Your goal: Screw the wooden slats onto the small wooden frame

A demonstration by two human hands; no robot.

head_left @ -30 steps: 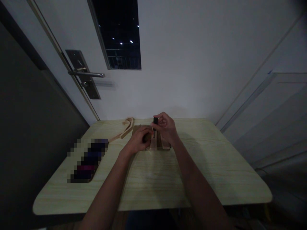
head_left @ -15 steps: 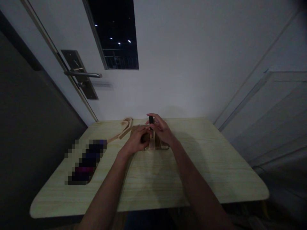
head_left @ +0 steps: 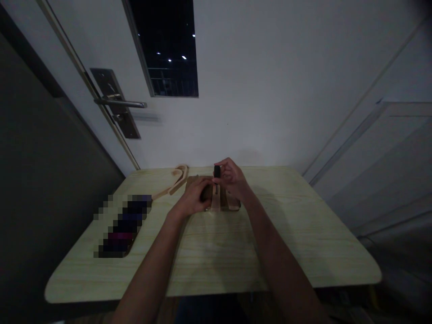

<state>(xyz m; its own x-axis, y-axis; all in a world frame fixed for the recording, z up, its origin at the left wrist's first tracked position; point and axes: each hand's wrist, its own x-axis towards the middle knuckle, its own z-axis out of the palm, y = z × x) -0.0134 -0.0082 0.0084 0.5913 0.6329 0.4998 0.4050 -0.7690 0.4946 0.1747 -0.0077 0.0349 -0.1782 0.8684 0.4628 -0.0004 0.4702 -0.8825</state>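
Note:
In the head view, my right hand (head_left: 232,177) is closed around the black handle of a small screwdriver (head_left: 217,171), which stands upright. Its thin shaft points down to a pale wooden strip (head_left: 215,202) on a brown wooden board (head_left: 193,181). My left hand (head_left: 195,195) curls over the board from the left, thumb near the front edge and fingers by the strip, steadying the wooden piece. My hands partly cover the board, and the screwdriver's tip is too small to make out. A second pale strip (head_left: 232,202) lies under my right hand.
A hook-shaped pale wooden piece (head_left: 178,180) lies behind and left of my left hand. A phone-like dark slab (head_left: 124,229), pixelated, rests on the left of the wood-grain table (head_left: 219,256). Behind the table stands a white door with a metal handle (head_left: 126,103).
My right hand's fingers have drawn in around the screwdriver handle, where they were more stretched out before. My left hand stays on the board. The whole view has shifted slightly.

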